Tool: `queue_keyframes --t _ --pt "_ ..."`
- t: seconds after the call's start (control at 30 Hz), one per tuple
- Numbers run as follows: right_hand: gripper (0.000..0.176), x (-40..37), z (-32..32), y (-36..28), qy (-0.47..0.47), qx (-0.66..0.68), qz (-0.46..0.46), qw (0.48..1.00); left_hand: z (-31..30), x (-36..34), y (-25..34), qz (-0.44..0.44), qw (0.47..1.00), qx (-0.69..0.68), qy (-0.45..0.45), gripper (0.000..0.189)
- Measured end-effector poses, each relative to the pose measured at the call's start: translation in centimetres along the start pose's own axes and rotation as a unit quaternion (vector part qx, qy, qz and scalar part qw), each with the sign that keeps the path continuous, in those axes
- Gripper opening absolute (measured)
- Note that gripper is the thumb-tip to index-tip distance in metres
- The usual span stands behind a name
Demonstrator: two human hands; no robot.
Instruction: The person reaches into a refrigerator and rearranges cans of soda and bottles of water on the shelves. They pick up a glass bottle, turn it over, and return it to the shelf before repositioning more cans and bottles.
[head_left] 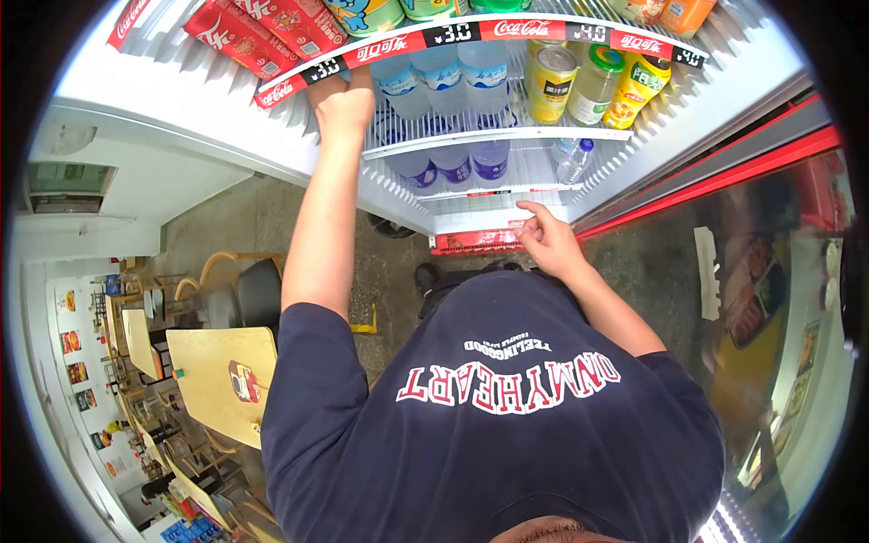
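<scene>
My left hand [344, 104] reaches into an upright drinks fridge, just under the top shelf's red price strip [489, 33]. Its fingers are hidden behind the strip, so what they touch does not show. Closest to it are clear water bottles [441, 77] with blue labels on the second shelf. Red drink packs [294, 23] lie on the top shelf above it. My right hand [548, 240] is held in front of the fridge's lower part, holding nothing, index finger stretched out and the others loosely bent.
The second shelf also holds a yellow can [551, 86], a green-capped bottle [596, 86] and a yellow bottle [637, 90]. Purple-labelled bottles [453, 165] stand lower. The open glass door [715, 181] is at the right. Wooden tables [222, 376] and chairs [260, 291] stand at left.
</scene>
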State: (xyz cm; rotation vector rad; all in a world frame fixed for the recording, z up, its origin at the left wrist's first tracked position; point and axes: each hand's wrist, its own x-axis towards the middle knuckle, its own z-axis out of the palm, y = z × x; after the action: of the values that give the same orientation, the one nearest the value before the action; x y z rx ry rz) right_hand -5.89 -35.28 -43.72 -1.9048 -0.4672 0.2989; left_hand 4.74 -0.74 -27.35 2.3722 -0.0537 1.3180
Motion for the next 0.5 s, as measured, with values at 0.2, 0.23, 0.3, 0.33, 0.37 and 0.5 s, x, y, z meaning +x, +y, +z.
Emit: queue_keyframes --t 0.2,0.23,0.3,0.33,0.37,0.5 --pt "0.046 0.2 -0.5 0.0 0.001 -0.02 0.026 0.999 1.3 2.8 -3.2 0.039 0.963 0.233 -0.127 0.032" --pt "0.046 0.3 -0.6 0.1 0.004 -0.021 0.023 0.999 1.3 2.9 -3.1 0.028 0.965 0.221 -0.14 0.031" --pt "0.047 0.6 -0.7 0.2 0.011 -0.024 0.018 0.999 1.5 2.9 -3.4 0.031 0.97 0.208 -0.12 0.031" --pt "0.047 0.8 -0.6 0.2 0.012 -0.023 0.016 1.0 1.5 2.8 -3.6 0.026 0.968 0.213 -0.133 0.031" --pt "0.047 0.9 -0.7 0.1 0.012 -0.023 0.014 1.0 1.4 2.7 -3.4 0.02 0.965 0.218 -0.146 0.032" --pt "0.047 2.2 -0.9 -0.6 0.019 -0.011 0.003 1.0 1.8 0.7 -2.2 0.057 0.989 0.133 -0.01 0.035"
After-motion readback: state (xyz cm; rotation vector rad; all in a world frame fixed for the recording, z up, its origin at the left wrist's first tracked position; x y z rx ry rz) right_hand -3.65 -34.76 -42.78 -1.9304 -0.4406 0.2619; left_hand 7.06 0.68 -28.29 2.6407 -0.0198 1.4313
